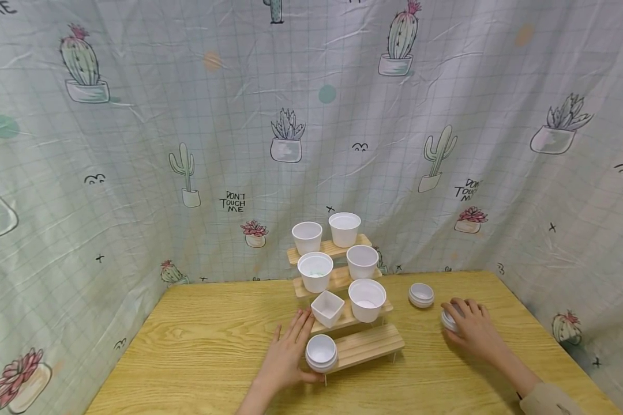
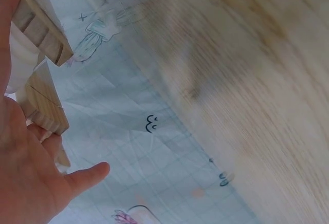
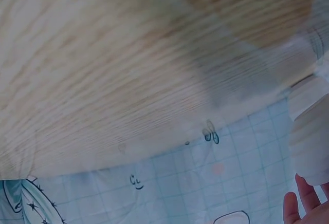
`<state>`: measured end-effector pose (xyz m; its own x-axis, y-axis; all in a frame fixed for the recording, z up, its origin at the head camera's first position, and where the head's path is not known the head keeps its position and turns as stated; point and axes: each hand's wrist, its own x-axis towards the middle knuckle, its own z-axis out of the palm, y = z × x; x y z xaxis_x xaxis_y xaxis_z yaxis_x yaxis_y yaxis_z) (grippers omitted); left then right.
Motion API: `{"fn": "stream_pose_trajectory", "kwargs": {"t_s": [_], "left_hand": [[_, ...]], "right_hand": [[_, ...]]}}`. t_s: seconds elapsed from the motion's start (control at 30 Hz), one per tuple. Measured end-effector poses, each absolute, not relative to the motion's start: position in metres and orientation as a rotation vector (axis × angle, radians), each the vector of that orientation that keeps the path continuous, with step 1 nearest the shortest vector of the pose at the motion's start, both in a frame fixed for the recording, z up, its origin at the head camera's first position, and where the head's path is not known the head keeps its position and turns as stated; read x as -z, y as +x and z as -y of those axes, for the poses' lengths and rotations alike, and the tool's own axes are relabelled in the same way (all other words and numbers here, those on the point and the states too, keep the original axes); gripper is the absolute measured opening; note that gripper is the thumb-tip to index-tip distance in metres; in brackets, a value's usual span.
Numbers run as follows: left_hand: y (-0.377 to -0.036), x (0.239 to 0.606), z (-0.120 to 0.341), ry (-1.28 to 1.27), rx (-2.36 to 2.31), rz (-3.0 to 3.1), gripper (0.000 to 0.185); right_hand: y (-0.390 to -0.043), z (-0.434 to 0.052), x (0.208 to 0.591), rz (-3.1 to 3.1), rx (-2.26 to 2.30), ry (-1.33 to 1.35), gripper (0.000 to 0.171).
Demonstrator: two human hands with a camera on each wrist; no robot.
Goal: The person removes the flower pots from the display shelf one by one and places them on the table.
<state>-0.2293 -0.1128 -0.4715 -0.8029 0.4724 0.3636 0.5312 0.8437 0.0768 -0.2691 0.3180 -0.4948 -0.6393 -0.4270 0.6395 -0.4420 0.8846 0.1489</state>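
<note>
A tiered wooden stand (image 1: 368,346) holds white pots in pairs on its upper steps. At its left side my left hand (image 1: 285,351) lies with fingers extended, touching the stand's edge. In the left wrist view, the hand (image 2: 36,167) is against the ends of the wooden planks (image 2: 43,103), its thumb sticking out. A round white pot (image 1: 321,353) sits on the lowest step beside that hand; a square white pot (image 1: 327,309) is just above. My right hand (image 1: 472,328) grips a small round white pot (image 1: 449,318) on the table, partly hidden by the fingers.
Another small round white pot (image 1: 421,295) stands on the wood-grain table (image 1: 207,334), right of the stand. A cactus-print curtain (image 1: 228,144) hangs behind the table and along both sides. Larger white pots, including one at the top right (image 1: 345,229), fill the stand's upper steps.
</note>
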Motion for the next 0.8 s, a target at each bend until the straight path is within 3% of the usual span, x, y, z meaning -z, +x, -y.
{"fn": "stream_pose_trajectory", "kwargs": {"t_s": [0.47, 0.67, 0.8], "left_hand": [[-0.228, 0.471, 0.112, -0.741, 0.25, 2.722, 0.126], [-0.228, 0.47, 0.112, -0.745, 0.273, 2.718, 0.126], [-0.228, 0.47, 0.112, -0.744, 0.287, 2.732, 0.126]], "right_hand": [[-0.281, -0.321, 0.494, 2.318, -0.05, 0.643, 0.05], [-0.288, -0.324, 0.496, 2.309, -0.059, 0.633, 0.073], [-0.291, -0.326, 0.496, 2.3, -0.063, 0.627, 0.073]]}}
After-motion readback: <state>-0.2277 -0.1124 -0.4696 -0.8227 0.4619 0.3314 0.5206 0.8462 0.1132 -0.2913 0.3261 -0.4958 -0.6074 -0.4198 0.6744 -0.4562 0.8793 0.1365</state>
